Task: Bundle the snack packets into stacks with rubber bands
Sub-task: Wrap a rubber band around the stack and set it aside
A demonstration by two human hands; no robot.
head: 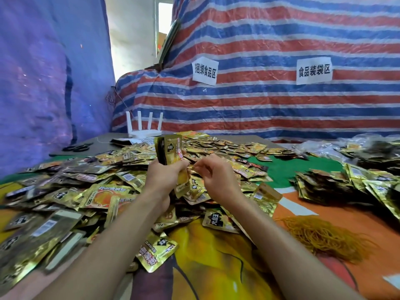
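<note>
Left hand (165, 177): fingers curled round a stack of packets (170, 152), held upright above the heap at centre.
Right hand (216, 174): just right of the stack, thumb and forefinger drawn together at its lower right edge. Whether they hold anything cannot be told; it is too small.
Stack of packets: gold foil, several deep, lower end inside the left fist.
Loose packets (86, 191): gold heap spread beneath both hands, from near left to far centre.
Rubber bands (320, 237): tangled orange-brown pile, near right, apart from the heap.
Further packets (346, 185): separate dark-gold mass, right side.
Table cover (216, 256): printed cloth in yellow, orange and green.
Far edge: white router (144, 126); black scissors (78, 147) to its left.
Backdrop: striped tarp (259, 105) bearing two paper signs (204, 70).
</note>
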